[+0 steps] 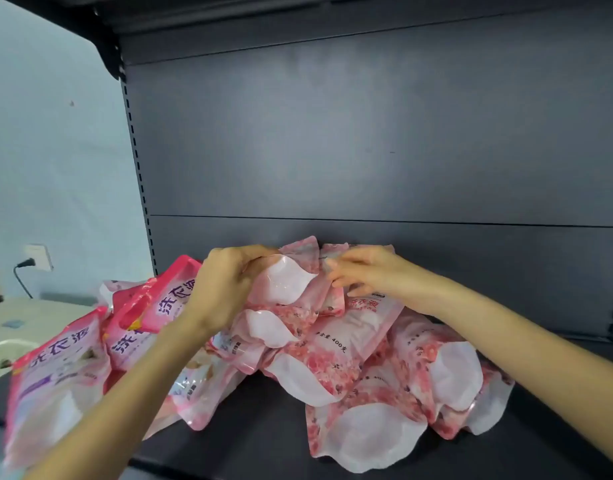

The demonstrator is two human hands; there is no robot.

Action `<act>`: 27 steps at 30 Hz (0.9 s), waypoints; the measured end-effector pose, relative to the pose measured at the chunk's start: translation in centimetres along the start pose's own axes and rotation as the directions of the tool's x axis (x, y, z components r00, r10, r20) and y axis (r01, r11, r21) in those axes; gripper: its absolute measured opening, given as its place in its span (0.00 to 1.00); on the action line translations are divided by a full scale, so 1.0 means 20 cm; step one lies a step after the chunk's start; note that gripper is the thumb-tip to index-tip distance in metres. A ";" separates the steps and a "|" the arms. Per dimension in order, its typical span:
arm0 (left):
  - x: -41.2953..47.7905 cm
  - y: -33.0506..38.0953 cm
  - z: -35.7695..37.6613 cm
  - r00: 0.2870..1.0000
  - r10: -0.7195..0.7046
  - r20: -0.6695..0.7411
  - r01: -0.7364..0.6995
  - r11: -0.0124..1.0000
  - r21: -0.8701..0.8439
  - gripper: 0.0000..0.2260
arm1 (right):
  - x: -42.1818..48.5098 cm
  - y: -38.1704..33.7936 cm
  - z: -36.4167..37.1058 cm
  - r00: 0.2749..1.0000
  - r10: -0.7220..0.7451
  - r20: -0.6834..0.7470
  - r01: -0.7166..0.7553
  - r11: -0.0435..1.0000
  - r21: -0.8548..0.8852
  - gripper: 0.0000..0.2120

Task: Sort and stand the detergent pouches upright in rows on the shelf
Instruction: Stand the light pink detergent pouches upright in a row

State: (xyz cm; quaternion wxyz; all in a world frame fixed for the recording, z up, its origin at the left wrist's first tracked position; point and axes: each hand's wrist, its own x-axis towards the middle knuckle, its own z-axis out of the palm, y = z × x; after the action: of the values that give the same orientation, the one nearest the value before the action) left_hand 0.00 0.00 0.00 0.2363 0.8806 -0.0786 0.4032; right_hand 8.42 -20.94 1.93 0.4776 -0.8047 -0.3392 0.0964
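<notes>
Detergent pouches [332,348] lie heaped on the shelf [256,431], left hand [225,285] gripping the top pouch [286,284], right hand [362,271] touching the pouch behind [334,251], its hold unclear, and tugging could, I reckon, send the slick heap sliding off the front edge.

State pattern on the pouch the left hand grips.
Pink floral pouch, white panel; head view.

A dark shelf [263,420] bears pink detergent pouches [360,427] heaped in disorder.
</notes>
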 end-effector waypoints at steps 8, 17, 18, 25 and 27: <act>-0.08 0.06 -0.01 0.993 0.101 -0.065 -0.111 0.978 -0.178 0.07 | -0.02 -0.01 0.05 0.984 0.138 0.109 -0.173 0.866 0.469 0.11; -0.11 0.16 0.00 0.967 0.243 0.072 -0.222 0.949 -0.222 0.12 | 0.04 0.00 0.10 0.957 0.289 0.000 -0.208 0.690 0.694 0.07; -0.12 0.17 0.00 0.957 0.267 0.113 -0.242 0.950 -0.198 0.13 | 0.04 0.00 0.11 0.952 0.303 -0.051 -0.193 0.719 0.668 0.06; -0.10 0.20 -0.02 0.978 0.008 0.209 0.083 0.903 -0.422 0.16 | -0.02 0.00 0.11 0.930 0.208 -0.303 -0.036 0.872 0.488 0.12; -0.07 0.17 -0.01 0.992 -0.092 0.090 0.123 0.889 -0.441 0.09 | -0.04 0.00 0.08 0.918 0.168 -0.359 0.009 0.896 0.444 0.11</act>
State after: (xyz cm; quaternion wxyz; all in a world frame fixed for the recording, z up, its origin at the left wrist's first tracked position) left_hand -2.18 -3.00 0.27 0.4507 0.8190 -0.1278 0.3313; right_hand 6.96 -20.31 0.89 0.6990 -0.6931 -0.1736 0.0285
